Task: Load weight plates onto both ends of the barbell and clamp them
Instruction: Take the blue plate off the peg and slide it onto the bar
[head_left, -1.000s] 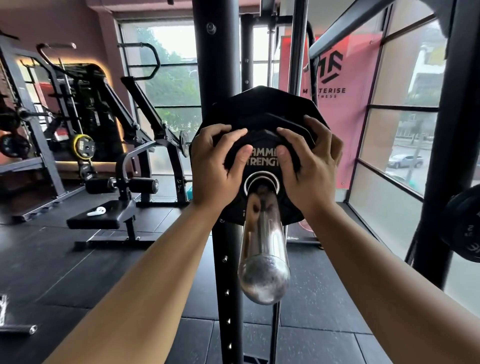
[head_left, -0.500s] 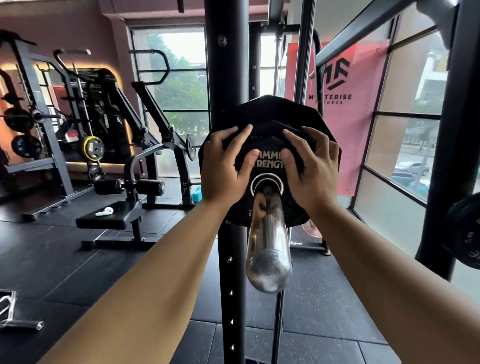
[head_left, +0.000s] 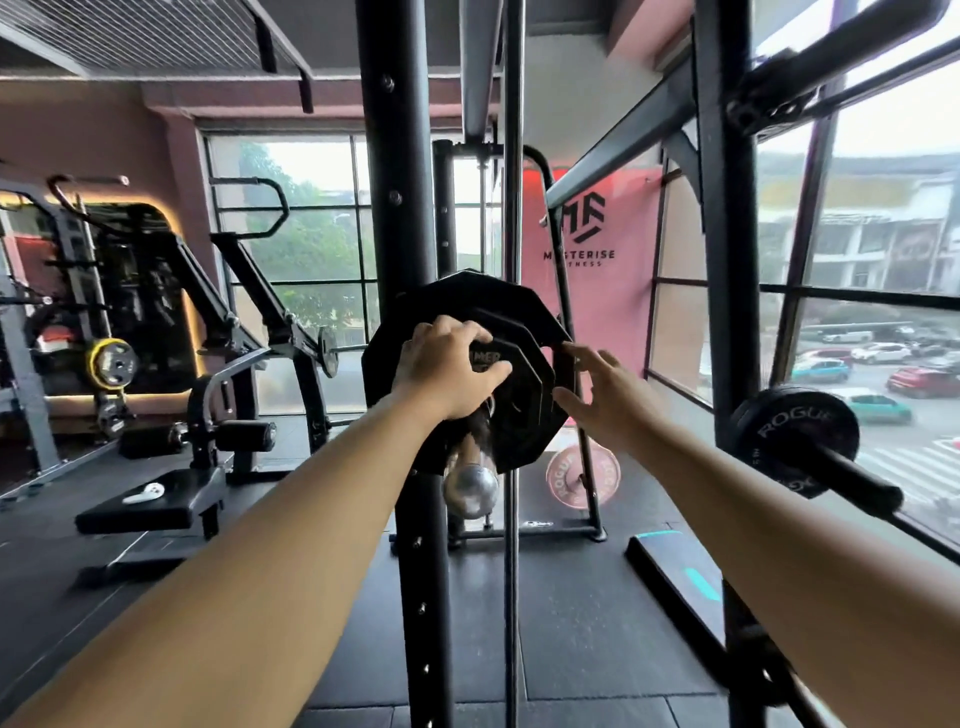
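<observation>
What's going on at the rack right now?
A person is loading black plates onto the barbell sleeve, whose chrome tip shows below them. The left hand grips the front plate; the right hand is open beside the stack's right edge. No clamp shows on the sleeve.
</observation>
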